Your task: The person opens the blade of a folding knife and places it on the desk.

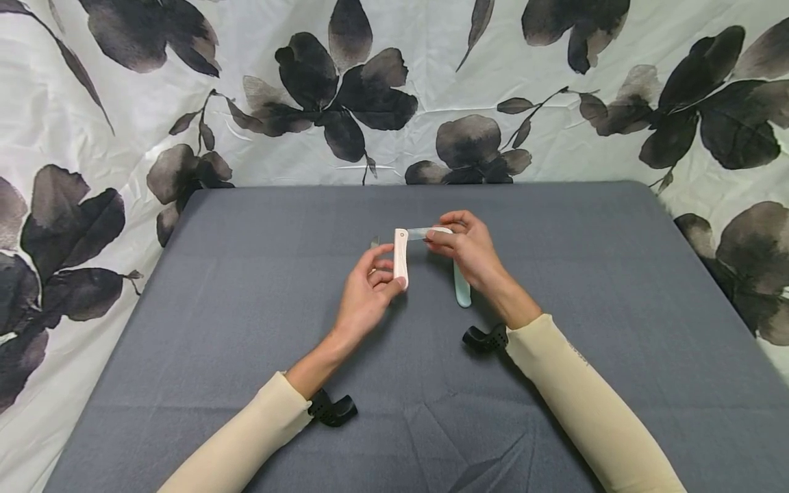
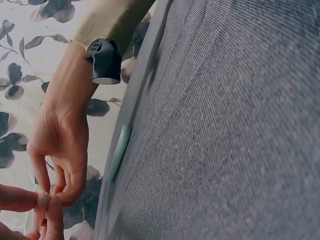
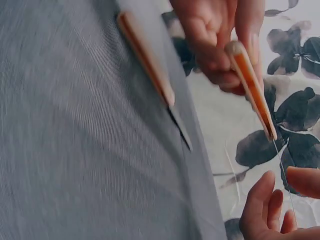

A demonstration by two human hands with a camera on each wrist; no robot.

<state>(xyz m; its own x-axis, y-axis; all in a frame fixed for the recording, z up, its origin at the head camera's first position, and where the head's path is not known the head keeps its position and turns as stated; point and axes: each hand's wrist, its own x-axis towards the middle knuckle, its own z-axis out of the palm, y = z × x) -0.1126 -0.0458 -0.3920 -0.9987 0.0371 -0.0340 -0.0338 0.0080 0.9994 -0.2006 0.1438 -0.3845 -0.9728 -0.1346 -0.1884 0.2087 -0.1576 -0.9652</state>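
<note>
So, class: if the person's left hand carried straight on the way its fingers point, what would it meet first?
Probably the right hand. The left hand holds the white folding knife handle and points up and right, toward the blade the right hand pinches; depth is unclear.

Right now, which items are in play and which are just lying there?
In hand:
- folding knife, handle gripped by left hand
- its blade, pinched by right hand

Lying about:
- green knife on the table, partly under the right hand
- small dark piece behind the left hand, too small to identify
</note>
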